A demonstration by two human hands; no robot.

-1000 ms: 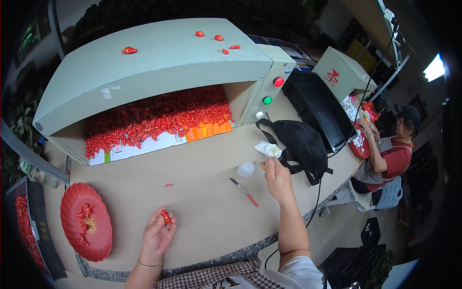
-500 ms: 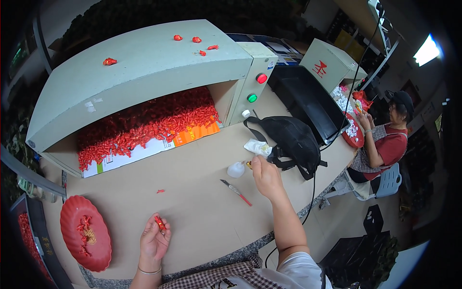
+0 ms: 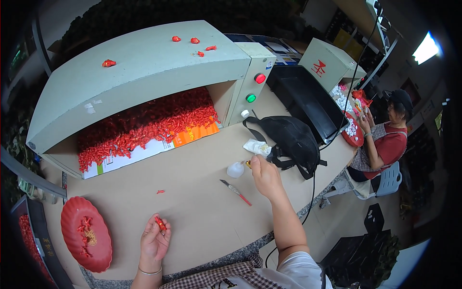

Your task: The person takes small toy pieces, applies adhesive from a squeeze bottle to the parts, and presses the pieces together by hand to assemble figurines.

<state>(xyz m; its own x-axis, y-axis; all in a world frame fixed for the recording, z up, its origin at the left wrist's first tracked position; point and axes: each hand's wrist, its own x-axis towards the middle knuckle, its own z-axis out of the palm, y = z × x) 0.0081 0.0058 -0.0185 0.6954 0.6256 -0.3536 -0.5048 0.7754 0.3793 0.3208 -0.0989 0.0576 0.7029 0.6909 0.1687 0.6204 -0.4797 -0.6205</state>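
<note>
My left hand [image 3: 155,243] is low over the table, its fingers closed round a small red figure with gold parts [image 3: 160,223]. Farther off to the right, my right hand [image 3: 265,177] pinches a small gold-coloured piece [image 3: 248,164], mostly hidden by the fingers. Beside that piece is a small round translucent white bottle [image 3: 235,169], and I cannot tell whether the two touch. A craft knife with a red handle [image 3: 236,192] lies between the hands. One tiny red piece [image 3: 160,191] lies on the tabletop beyond my left hand.
A pale green metal cabinet [image 3: 144,62] holds a heap of red pieces [image 3: 154,123]. At left is a scalloped red tray [image 3: 72,226] with several pieces. A crumpled white packet [image 3: 256,147], black bag [image 3: 291,139] and black bin [image 3: 308,103] stand right. A co-worker [image 3: 390,139] sits beyond.
Both my hands stay nearly in place, with the same things in them. The co-worker's hands at the right have shifted slightly.
</note>
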